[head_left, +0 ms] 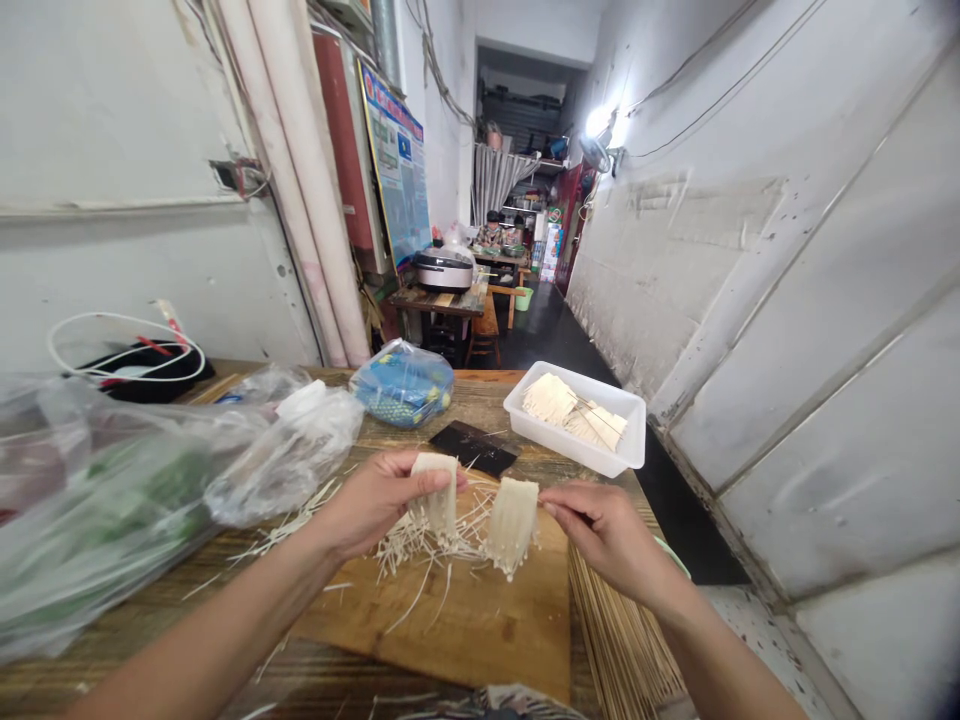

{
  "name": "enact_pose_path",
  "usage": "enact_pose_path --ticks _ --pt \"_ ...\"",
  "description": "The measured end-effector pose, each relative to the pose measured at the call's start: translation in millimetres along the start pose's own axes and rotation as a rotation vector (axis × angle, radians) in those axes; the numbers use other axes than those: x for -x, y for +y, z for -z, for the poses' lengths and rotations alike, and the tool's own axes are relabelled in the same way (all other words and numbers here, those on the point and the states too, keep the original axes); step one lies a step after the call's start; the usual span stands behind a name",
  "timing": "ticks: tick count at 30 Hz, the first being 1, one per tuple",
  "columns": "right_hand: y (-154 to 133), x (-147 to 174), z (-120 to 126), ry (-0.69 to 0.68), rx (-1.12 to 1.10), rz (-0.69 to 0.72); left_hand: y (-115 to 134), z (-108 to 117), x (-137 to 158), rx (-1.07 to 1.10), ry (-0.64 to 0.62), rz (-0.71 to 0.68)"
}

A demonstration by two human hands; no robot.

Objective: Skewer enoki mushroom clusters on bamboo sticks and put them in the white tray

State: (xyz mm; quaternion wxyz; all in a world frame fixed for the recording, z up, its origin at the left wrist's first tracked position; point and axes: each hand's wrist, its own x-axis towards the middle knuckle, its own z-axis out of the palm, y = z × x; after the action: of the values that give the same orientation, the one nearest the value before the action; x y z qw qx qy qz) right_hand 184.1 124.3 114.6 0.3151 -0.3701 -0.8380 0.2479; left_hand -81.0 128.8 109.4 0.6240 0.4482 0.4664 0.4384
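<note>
My left hand (375, 502) pinches a flat bunch of enoki mushrooms (435, 490) between thumb and fingers, caps hanging down. Just to its right hangs another flat enoki bunch (512, 522), apparently threaded on a thin skewer whose end is pinched by my right hand (611, 535); most of the skewer is hidden. Both bunches are above a wooden cutting board (517, 635), with a small gap between them. Loose enoki strands (394, 550) lie spread over the board's far left part.
Skewered enoki lie in a white plastic tray (628, 462) at the back right. Bamboo skewers (619, 640) lie right of the board. Behind it is a dark flat rectangular object (472, 447). Plastic bags (150, 490) cover the left side; a bagged blue bundle (403, 385) sits at the back.
</note>
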Motion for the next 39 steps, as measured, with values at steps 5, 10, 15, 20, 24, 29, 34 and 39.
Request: enact_pose_path --ticks 5,10,15,20,24,29,34,39 --pt "0.8 1.2 0.4 -0.003 0.003 0.003 -2.0 0.9 -0.6 -0.115 0.001 -0.07" --pt "3.8 0.2 0.2 -0.007 -0.018 0.016 -5.2 1.2 -2.2 -0.139 -0.032 -0.092" --pt "8.6 -2.0 1.9 -0.027 -0.056 0.032 -5.0 -0.2 -2.5 -0.1 -0.083 -0.072" --pt "6.2 -2.6 4.9 -0.026 -0.049 0.035 -0.6 -2.9 -0.4 -0.087 -0.086 -0.062" --pt "2.7 -1.1 6.5 -0.022 -0.036 0.03 0.3 -2.8 0.1 -0.073 -0.071 -0.059" --pt "0.4 1.1 8.4 -0.006 -0.023 0.034 0.0 -2.3 0.2 -0.06 -0.013 -0.055" --pt "0.6 1.2 7.7 -0.005 -0.019 0.039 1.7 -4.1 0.7 -0.061 0.01 -0.061" --pt "2.4 0.3 6.1 -0.005 -0.018 0.039 1.0 -4.1 -0.6 -0.054 -0.006 -0.058"
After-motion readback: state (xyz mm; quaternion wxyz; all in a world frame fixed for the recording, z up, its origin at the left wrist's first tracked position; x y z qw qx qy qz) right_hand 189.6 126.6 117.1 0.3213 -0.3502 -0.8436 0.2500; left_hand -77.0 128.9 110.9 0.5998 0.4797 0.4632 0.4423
